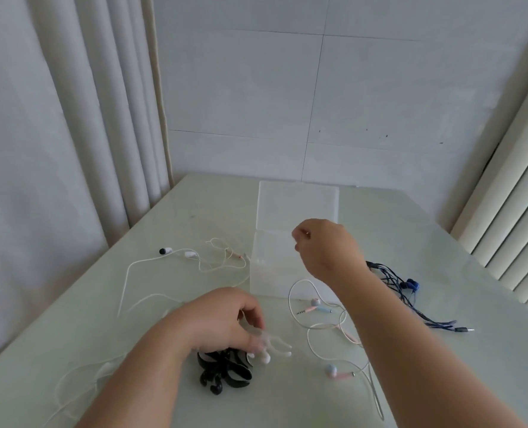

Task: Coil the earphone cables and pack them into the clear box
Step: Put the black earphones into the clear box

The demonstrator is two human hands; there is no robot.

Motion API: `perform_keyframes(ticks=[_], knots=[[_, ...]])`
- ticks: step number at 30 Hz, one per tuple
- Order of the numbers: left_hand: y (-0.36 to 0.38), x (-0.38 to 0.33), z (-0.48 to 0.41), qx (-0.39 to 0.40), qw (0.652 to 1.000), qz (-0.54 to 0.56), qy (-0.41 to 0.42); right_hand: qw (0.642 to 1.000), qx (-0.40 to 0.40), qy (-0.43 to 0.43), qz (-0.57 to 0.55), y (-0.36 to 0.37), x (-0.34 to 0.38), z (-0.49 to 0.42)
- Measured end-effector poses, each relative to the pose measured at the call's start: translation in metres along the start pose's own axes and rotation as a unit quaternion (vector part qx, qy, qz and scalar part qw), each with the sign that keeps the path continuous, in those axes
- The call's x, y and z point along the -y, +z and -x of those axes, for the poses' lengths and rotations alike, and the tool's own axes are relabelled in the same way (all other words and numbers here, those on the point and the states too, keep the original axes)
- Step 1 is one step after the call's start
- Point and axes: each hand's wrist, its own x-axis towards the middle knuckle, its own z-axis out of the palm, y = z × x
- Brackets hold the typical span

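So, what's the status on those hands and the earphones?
Left hand grips white earbuds, blurred. Right hand curled above clear box, grip unclear. Box lid open. Black earphones lie under left hand.

We think this is a plain room indoors, maybe in a home, but we cannot tell for sure. Long pale curtains point(55, 149) hang past the left edge of a smooth light green table point(442, 242). A white wall point(241, 88) of big flat squares stands behind its far edge. White slats point(510, 236) stand by its far right corner
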Motion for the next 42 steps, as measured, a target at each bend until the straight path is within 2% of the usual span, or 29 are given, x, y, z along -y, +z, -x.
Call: perform_keyframes(ticks=[2, 5, 7, 11, 14, 18, 20, 23, 25, 27, 33, 35, 37, 39, 42], knots=[[0.0, 0.0, 0.0, 0.007, 1.0, 0.003, 0.008, 0.996, -0.06, -0.015, -0.058, -0.001, -0.003, 0.015], [-0.001, -0.001, 0.0, 0.0, 0.999, 0.025, 0.029, 0.986, -0.093, -0.036, -0.136, 0.003, -0.007, 0.034], [-0.001, -0.001, -0.001, -0.034, 0.997, 0.057, 0.042, 0.982, -0.086, -0.035, -0.165, 0.008, -0.011, 0.041], [-0.002, 0.002, -0.006, -0.16, 0.975, 0.147, 0.039, 0.978, -0.035, -0.044, -0.199, 0.012, -0.018, 0.048], [-0.001, 0.003, -0.009, -0.216, 0.941, 0.257, 0.043, 0.975, -0.003, -0.063, -0.213, 0.008, -0.017, 0.049], [0.001, 0.001, -0.012, -0.254, 0.895, 0.363, 0.048, 0.968, 0.076, -0.063, -0.232, 0.01, -0.011, 0.053], [0.001, 0.001, -0.013, -0.259, 0.885, 0.382, 0.052, 0.967, 0.071, -0.061, -0.237, 0.012, -0.007, 0.053], [0.0, -0.001, -0.013, -0.269, 0.875, 0.4, 0.047, 0.97, 0.007, -0.046, -0.24, 0.01, -0.004, 0.046], [0.0, 0.0, -0.014, -0.272, 0.88, 0.389, 0.029, 0.973, -0.056, -0.028, -0.224, 0.006, -0.003, 0.038], [0.0, 0.001, -0.013, -0.272, 0.89, 0.366, 0.013, 0.982, -0.093, 0.0, -0.162, 0.002, -0.003, 0.03], [0.002, 0.003, -0.015, -0.283, 0.91, 0.303, 0.003, 0.996, -0.066, 0.045, 0.041, 0.008, 0.007, 0.004], [0.001, 0.006, -0.016, -0.298, 0.924, 0.238, -0.025, 0.998, -0.031, 0.031, 0.045, 0.013, 0.009, -0.003], [-0.001, 0.01, -0.014, -0.311, 0.939, 0.112, -0.093, 1.0, 0.009, 0.014, 0.016, 0.017, 0.01, -0.003], [-0.002, 0.012, -0.011, -0.304, 0.94, 0.011, -0.156, 1.0, -0.009, -0.017, -0.007, 0.018, 0.007, 0.003], [-0.001, 0.011, -0.012, -0.261, 0.951, -0.018, -0.168, 0.996, -0.052, -0.053, -0.05, 0.017, -0.002, 0.014]])
